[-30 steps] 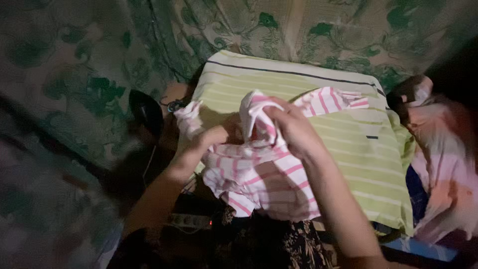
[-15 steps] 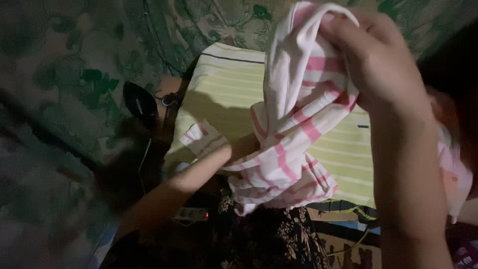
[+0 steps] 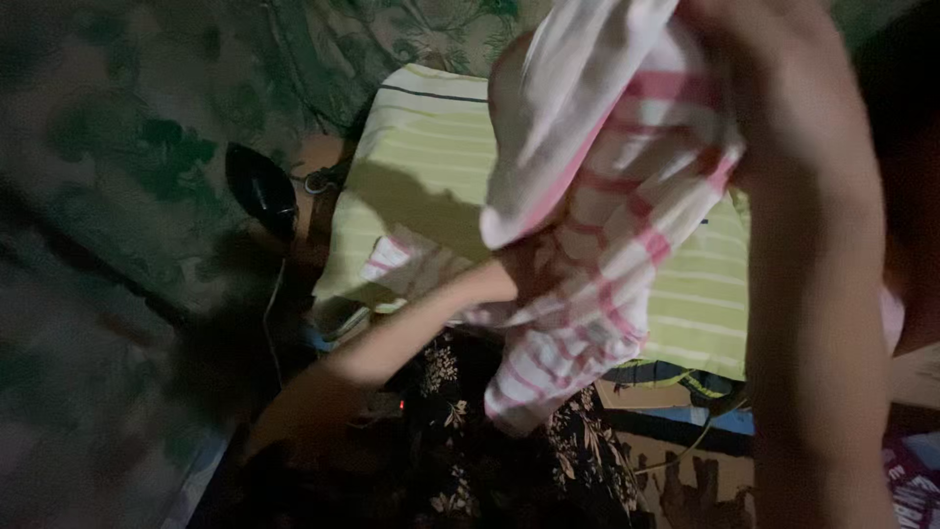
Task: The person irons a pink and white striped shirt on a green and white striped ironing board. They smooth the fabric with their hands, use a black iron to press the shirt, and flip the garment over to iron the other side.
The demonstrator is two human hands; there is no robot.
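Your right hand [image 3: 783,108] is closed on the pink-striped cloth [image 3: 597,255], lifted above the green-striped pad [image 3: 421,167]. Your left hand [image 3: 509,279] reaches into its folds; I cannot tell its grip. Hold the top edge firmly and let the cloth hang straight.

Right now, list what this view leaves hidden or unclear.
- Left hand: its fingers are buried in the pink striped garment.
- Right hand: blurred, top cut by the frame edge.
- Black iron: too dark for detail.
- Green striped cloth: middle hidden behind the garment.
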